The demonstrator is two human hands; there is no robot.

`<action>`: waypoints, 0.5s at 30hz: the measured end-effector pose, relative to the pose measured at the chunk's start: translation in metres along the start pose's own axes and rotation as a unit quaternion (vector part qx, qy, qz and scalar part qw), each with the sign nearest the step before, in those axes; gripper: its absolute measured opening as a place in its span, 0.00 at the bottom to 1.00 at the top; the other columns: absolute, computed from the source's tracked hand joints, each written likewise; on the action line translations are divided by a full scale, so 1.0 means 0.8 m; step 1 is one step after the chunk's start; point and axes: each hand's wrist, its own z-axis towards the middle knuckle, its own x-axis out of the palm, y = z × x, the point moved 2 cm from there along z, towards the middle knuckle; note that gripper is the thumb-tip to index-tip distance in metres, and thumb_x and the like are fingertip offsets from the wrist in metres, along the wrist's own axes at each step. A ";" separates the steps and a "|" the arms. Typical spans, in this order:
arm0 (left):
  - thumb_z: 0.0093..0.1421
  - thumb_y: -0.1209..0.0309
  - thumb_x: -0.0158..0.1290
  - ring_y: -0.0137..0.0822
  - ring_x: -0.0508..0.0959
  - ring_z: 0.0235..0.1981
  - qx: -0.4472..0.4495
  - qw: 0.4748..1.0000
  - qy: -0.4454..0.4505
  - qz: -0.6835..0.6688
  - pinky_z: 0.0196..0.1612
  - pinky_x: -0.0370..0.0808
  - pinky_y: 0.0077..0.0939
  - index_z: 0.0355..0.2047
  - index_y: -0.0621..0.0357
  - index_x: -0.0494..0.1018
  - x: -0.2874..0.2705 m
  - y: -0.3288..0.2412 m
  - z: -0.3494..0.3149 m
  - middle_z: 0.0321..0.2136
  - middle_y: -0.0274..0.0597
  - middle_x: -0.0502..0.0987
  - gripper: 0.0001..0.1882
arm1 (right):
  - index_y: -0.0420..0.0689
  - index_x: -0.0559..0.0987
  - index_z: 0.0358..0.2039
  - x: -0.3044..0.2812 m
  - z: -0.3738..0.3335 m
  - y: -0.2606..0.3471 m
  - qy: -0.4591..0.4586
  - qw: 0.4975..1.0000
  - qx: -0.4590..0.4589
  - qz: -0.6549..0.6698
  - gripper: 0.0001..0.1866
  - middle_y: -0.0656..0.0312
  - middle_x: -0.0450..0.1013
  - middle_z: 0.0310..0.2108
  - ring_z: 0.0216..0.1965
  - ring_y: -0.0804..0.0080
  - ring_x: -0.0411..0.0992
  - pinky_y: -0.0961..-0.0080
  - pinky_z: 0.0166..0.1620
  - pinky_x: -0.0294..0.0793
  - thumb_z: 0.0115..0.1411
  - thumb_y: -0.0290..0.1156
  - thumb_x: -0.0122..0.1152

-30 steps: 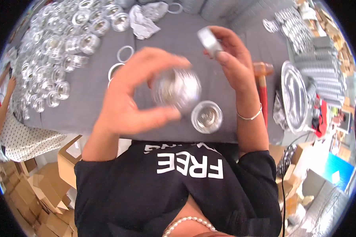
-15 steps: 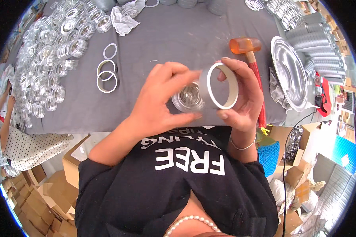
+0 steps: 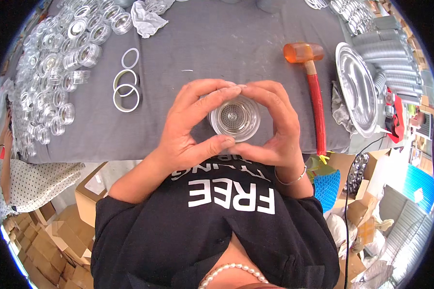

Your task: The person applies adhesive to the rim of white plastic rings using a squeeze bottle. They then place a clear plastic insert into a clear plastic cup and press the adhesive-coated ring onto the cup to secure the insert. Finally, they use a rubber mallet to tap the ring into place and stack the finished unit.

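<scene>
A clear round container (image 3: 235, 117) with a dotted, mesh-like metallic centre is in front of me at the near side of the table. My left hand (image 3: 188, 123) curves round its left side, thumb toward the near edge. My right hand (image 3: 277, 120) wraps the right side likewise. The fingertips of both hands meet at the far rim, and the thumbs come close together at the near one. I cannot make out whether a separate white ring sits within my grasp. Left of my hands lie a thin white ring (image 3: 124, 64) and two overlapping wider white rings (image 3: 127, 111).
An orange-headed mallet (image 3: 304, 52) with a red handle lies to the right, beside an oval metal tray (image 3: 357, 89). Many clear round containers (image 3: 65, 67) crowd the left; stacked grey discs (image 3: 390, 55) stand far right. A crumpled white cloth (image 3: 148, 19) lies at the back.
My right hand held a wide white ring up beside the clear container; that ring is no longer distinct. Both hands have come together round the container.
</scene>
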 end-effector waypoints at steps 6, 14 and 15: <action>0.51 0.55 0.70 0.49 0.70 0.62 0.012 1.000 0.005 0.018 0.67 0.60 0.48 0.59 0.60 0.74 0.009 0.021 -0.006 0.58 0.45 0.74 0.38 | 0.36 0.77 0.54 0.050 -0.030 -0.058 -0.112 0.988 -0.079 0.065 0.49 0.51 0.74 0.50 0.54 0.52 0.71 0.55 0.58 0.70 0.46 0.68 0.72; 0.51 0.60 0.71 0.46 0.69 0.64 -0.062 0.961 -0.240 0.124 0.67 0.63 0.40 0.61 0.58 0.70 -0.144 0.052 0.000 0.59 0.47 0.74 0.39 | 0.34 0.76 0.54 0.023 0.010 -0.088 -0.187 0.898 0.131 0.375 0.33 0.50 0.72 0.53 0.53 0.60 0.73 0.62 0.58 0.72 0.59 0.49 0.71; 0.53 0.59 0.69 0.47 0.70 0.62 -0.130 0.895 -0.279 0.322 0.64 0.65 0.42 0.60 0.59 0.71 -0.190 0.057 0.003 0.56 0.51 0.75 0.37 | 0.36 0.77 0.54 0.028 0.037 -0.095 -0.103 0.950 0.102 0.277 0.30 0.51 0.73 0.53 0.52 0.61 0.74 0.64 0.56 0.73 0.59 0.45 0.70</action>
